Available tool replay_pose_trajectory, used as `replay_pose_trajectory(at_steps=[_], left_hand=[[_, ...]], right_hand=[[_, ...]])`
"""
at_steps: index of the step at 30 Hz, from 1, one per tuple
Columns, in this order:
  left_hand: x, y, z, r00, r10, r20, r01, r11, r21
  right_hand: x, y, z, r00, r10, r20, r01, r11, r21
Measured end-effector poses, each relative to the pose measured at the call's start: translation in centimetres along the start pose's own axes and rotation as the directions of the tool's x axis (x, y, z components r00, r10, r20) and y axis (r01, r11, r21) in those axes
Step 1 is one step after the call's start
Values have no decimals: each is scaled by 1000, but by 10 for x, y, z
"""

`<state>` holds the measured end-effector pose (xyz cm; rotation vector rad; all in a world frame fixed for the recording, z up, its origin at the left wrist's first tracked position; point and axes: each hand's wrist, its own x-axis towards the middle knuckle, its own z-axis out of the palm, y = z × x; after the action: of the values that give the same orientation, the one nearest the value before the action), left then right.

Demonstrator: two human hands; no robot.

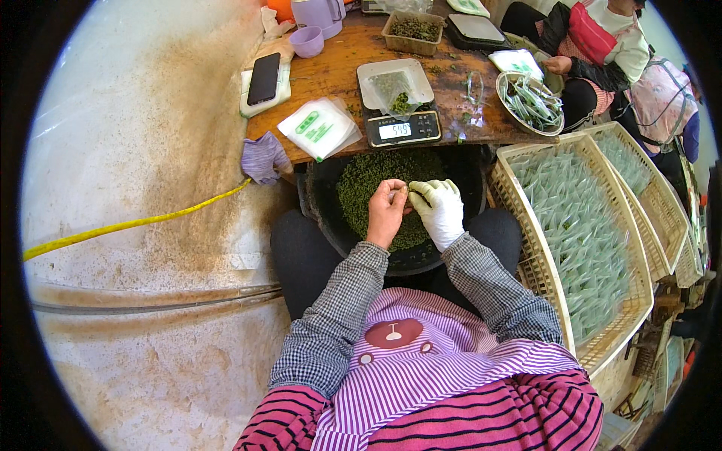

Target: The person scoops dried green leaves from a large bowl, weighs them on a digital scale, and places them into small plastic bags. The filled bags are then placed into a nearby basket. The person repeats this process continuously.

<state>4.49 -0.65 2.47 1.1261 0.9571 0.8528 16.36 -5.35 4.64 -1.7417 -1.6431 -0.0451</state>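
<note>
A dark round basin (323, 218) heaped with small green dried leaves (368, 184) sits between the knees of a seated person, seen from above. Both hands meet over the far side of the heap. The bare left hand (386, 213) has its fingertips pressed together, pinching what looks like a small portion of leaves; whether it also holds a packet cannot be told. The right hand (439, 210), in a pale green-white glove, curls loosely beside it, fingertips touching the left. This looks like the portioning step, where a pinch is taken from the heap; the next move would call for carrying it forward without spilling to the digital scale (402, 129) just beyond the basin, where a clear pouch (392, 90) partly filled with leaves lies on a white tray (372, 74). The scale stands on a wooden worktop (338, 68) with a stack of flat packets (320, 128), a phone (264, 77) and a lilac cup (307, 41). To the right, wicker trays (541, 263) hold many filled pouches. Another person sits at the far corner.
</note>
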Motion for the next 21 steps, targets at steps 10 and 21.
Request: replay_pose_trajectory(at_steps=[10, 21], left_hand=[[45, 42, -5, 995, 94, 27, -98, 938, 332], [129, 70, 31, 964, -194, -183, 79, 865, -496]], right_hand=[[64, 18, 9, 985, -90, -145, 77, 993, -89], [118, 27, 37, 998, 41, -51, -48, 986, -156]])
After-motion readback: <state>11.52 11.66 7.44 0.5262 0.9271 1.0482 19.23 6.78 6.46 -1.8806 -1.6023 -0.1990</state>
